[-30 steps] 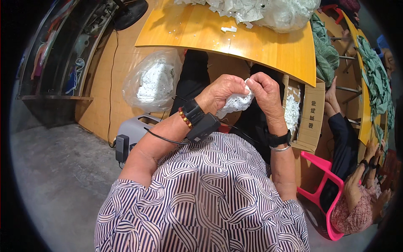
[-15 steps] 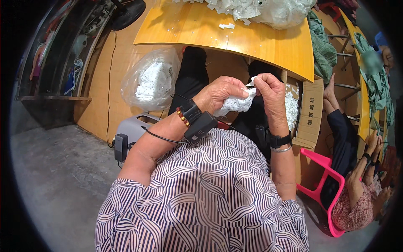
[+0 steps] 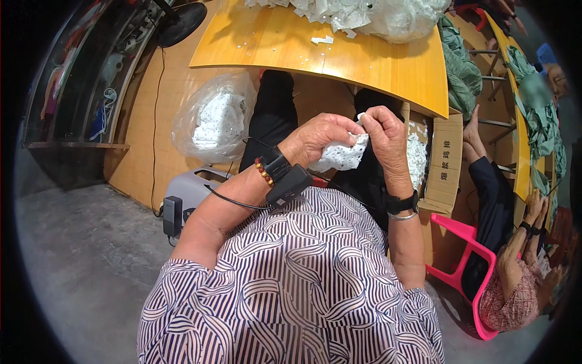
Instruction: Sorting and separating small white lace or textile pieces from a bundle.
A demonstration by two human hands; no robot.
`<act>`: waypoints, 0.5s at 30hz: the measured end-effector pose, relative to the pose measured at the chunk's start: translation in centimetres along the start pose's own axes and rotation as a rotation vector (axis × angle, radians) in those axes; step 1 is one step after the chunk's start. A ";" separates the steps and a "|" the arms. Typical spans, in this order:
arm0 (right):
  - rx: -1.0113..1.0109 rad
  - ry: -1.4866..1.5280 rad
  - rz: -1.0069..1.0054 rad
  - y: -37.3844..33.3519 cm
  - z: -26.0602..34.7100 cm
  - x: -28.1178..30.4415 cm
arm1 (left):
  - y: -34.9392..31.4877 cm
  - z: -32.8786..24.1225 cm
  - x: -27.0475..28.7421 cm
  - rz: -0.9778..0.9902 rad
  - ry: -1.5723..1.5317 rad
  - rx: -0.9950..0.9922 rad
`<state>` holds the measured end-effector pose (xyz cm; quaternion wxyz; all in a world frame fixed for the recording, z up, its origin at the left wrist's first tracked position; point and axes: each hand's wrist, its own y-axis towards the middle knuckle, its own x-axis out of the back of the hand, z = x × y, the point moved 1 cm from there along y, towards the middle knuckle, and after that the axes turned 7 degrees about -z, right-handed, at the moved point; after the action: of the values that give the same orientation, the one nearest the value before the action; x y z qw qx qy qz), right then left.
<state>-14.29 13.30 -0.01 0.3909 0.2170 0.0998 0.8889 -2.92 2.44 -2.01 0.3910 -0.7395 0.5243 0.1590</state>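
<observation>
My left hand (image 3: 316, 138) is closed on a white sheet with small dark holes or spots (image 3: 341, 156), gripping its upper edge over my lap. It may be several layers; I cannot tell. Close beside it, my right hand (image 3: 387, 130) pinches a small white scrap (image 3: 361, 116) between thumb and finger, near the sheet's upper right corner. Whether the scrap is still joined to the sheet is hidden by the fingers. Below my right hand, white scraps (image 3: 416, 155) fill part of a cardboard box (image 3: 445, 161).
A clear plastic bag (image 3: 188, 127) of similar white sheets lies left of my legs. The yellow table (image 3: 267, 51) ahead carries a heap of white pieces (image 3: 327, 12). A grey case (image 3: 191, 185) stands by my left forearm. Rightward, a person sits by a pink chair (image 3: 465, 267).
My right hand has shifted slightly left and its pinched scrap shows less. The sheet under my left hand has turned flatter toward view, its spots plainer.
</observation>
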 end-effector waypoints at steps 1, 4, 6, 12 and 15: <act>0.004 -0.024 -0.001 0.2 0.1 0.1 | -0.1 -0.2 -0.2 0.003 -0.019 0.005; 0.011 -0.052 -0.006 0.0 0.0 0.5 | -1.1 -0.9 -0.8 0.142 0.255 -0.369; 0.017 -0.026 -0.011 -0.2 -0.4 0.1 | -0.8 0.5 0.5 0.189 0.561 -0.938; -0.045 0.023 0.014 -1.4 -0.9 -1.3 | -0.3 2.5 2.3 0.021 0.209 -0.257; -0.027 -0.010 0.026 -1.5 -0.8 -1.2 | -0.6 0.9 0.8 -0.017 0.039 -0.090</act>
<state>-12.98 13.39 -1.62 0.3826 0.2173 0.0829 0.8942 -1.85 2.62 -2.84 0.3484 -0.7637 0.5179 0.1646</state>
